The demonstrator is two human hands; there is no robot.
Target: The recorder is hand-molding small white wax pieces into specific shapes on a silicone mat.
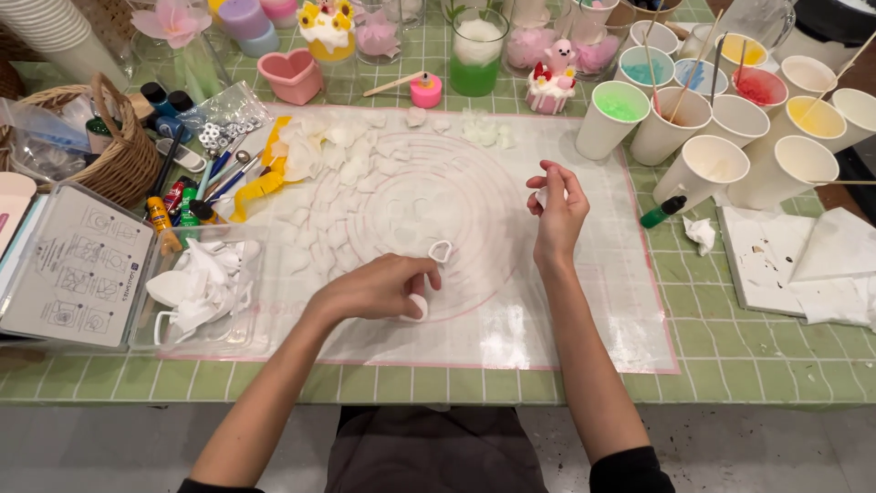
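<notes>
The left hand (388,288) pinched a small white cutter (441,250) over the mat (584,301); the right hand's (555,208) fingers closed on a thin white petal (542,195), seemingly light, soft, best held by its edges.

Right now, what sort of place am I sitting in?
Probably a craft workshop, likely candle making. Paper cups of coloured wax with stir sticks, finished dessert-shaped candles at the back, and white petals on a silicone mat point to it.
</notes>
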